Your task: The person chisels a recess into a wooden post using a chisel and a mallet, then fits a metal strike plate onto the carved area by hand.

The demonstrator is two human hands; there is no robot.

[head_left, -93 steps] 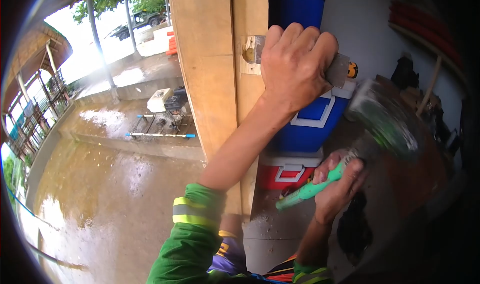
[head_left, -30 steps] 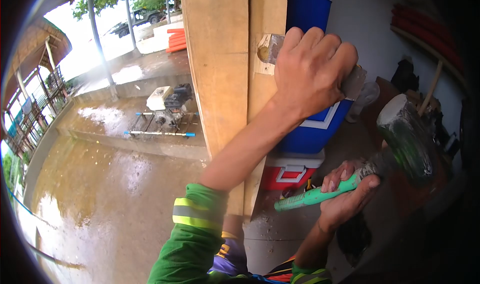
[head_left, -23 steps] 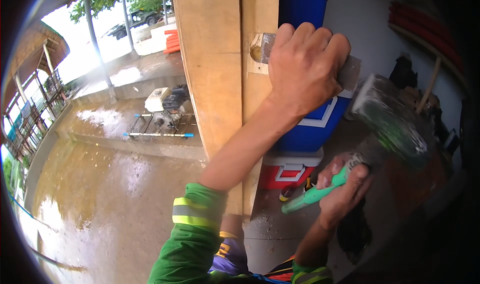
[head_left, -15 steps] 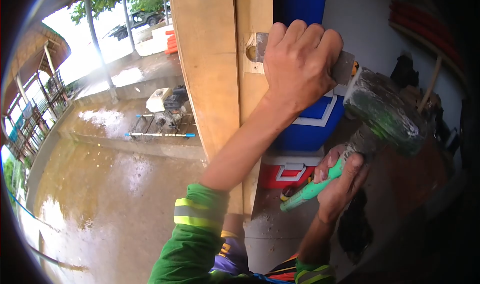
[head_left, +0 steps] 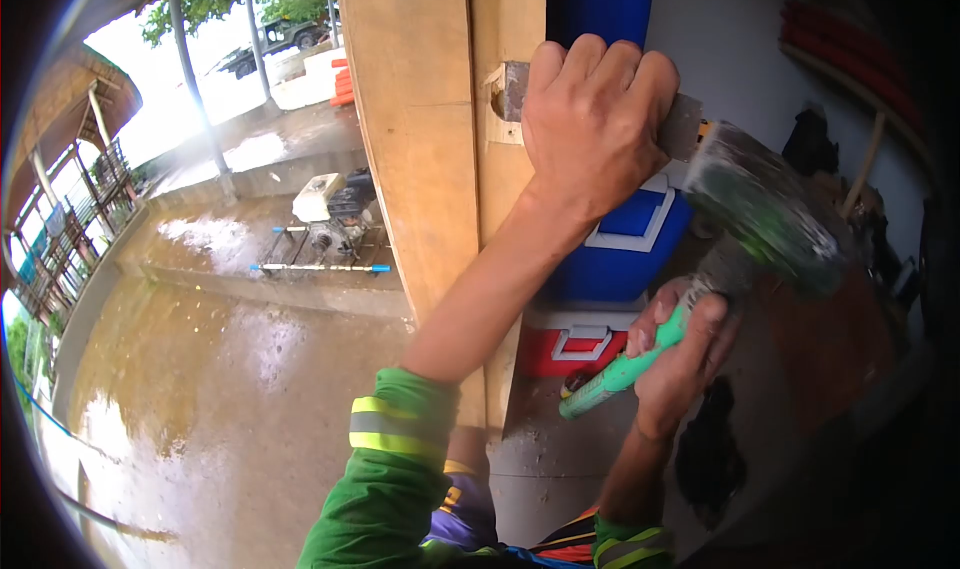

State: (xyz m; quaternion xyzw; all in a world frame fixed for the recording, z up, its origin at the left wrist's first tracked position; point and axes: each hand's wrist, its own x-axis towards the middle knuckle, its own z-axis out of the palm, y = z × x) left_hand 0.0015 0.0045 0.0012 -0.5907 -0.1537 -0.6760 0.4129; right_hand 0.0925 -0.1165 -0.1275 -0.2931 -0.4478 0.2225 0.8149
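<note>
My left hand (head_left: 590, 119) is wrapped around a flat metal chisel (head_left: 683, 127), whose tip sits in a notch cut into the edge of an upright wooden door (head_left: 425, 139). My right hand (head_left: 685, 354) grips the green handle of a heavy hammer (head_left: 760, 209). The hammer's blurred head is right at the chisel's butt end, just right of my left hand. Both arms wear green sleeves with reflective bands.
A blue cooler (head_left: 625, 239) stands on a red cooler (head_left: 575, 344) behind the door. A small engine on a frame (head_left: 330, 219) sits on the wet concrete floor (head_left: 220, 369). Red pipes (head_left: 850, 49) and clutter fill the right side.
The hammer head swung back, then came forward to the chisel's end. My left hand and the chisel stayed at the notch, with the view shifting slightly.
</note>
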